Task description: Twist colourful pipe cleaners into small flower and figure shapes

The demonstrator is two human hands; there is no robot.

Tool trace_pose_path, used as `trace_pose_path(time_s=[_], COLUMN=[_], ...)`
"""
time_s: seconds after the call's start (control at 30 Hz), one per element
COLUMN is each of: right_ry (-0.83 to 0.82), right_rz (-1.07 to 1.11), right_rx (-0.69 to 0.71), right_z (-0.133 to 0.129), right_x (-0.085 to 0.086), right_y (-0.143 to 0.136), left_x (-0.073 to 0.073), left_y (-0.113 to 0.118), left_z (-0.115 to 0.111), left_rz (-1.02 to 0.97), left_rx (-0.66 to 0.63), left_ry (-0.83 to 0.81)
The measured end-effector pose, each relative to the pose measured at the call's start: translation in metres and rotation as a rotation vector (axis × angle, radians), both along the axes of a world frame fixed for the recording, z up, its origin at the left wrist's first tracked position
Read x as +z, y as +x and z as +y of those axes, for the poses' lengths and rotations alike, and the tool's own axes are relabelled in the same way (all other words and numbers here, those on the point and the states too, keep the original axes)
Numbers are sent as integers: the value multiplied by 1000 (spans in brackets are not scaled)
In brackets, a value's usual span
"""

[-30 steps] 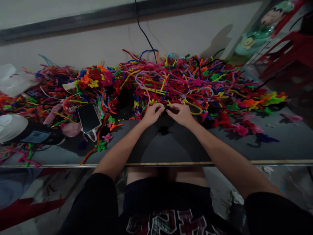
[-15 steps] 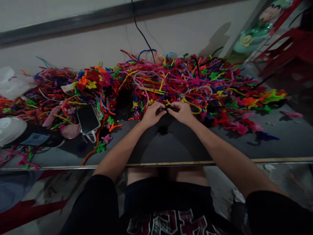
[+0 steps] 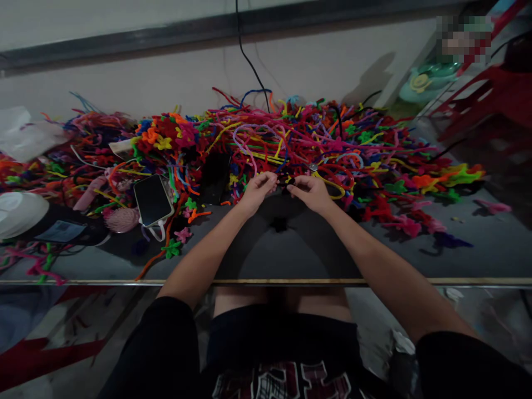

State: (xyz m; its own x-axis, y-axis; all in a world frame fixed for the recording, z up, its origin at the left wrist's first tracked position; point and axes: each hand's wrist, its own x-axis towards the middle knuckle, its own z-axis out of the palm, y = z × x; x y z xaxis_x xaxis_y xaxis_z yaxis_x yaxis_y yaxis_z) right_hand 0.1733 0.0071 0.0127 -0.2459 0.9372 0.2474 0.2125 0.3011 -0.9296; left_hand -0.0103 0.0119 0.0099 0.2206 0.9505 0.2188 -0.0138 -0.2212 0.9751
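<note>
Over the middle of the table, my left hand [image 3: 258,193] is closed in a pinch, fingertips turned to the right; what it holds, if anything, is too small and dark to make out. A short gap away, my right hand [image 3: 311,192] pinches a small black fuzzy piece [image 3: 291,182], which looks like bent pipe cleaner. Below the hands a black fuzzy flower shape [image 3: 279,223] lies on the dark tabletop [image 3: 291,255]. Just behind them spreads a heap of coloured pipe cleaners [image 3: 266,133]. Near my right hand is a yellow loop [image 3: 336,192], possibly the handle of a tool.
At the left lie a phone [image 3: 153,197] with a white cable, a pink bristle brush [image 3: 121,219] and a black-and-white bottle-like object [image 3: 54,221]. Fuzzy flowers [image 3: 403,224] lie at the right. A black cord [image 3: 249,58] hangs down the wall; a red chair [image 3: 482,100] stands beyond.
My hands have drawn slightly apart, opening a gap between their fingertips. The black piece now sits at my right fingertips. The view has shifted a little.
</note>
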Motion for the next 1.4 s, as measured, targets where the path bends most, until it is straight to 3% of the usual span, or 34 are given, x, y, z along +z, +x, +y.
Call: trace_pose_path(time_s=[0.1,0.33,0.43,0.6,0.73,0.87,1.0,1.23,1.4], right_ry=[-65,-138,-160,-247,-284,-210,-144,98,408], right_rz=[63,74,64,99,161,194,250,23,-214], right_rx=[17,11,57,219,275,58,-195,-154,-346], right_z=[-1,-2,-3,-5,-6,-3,-1,-3,-6], right_x=[3,1,2,7,7,1,-2,-1,7], right_y=[-2,-4,-5,-2,-1,-6,-9,-4,6], left_x=[-2,0,-2,-6,-4,-3,-8,-8,-2], left_y=[6,7,6,8,10,11,14,15,12], left_z=[-2,-5,-3,-4,-7,-8,-9,-10,-8], left_rz=[-40,135,113,-64,-115,-58,43,46,-19], left_rx=[2,124,44,-185,-216,-16,41,105,126], left_ry=[-16,152,109,-133,-169,-52,62,-18,-83])
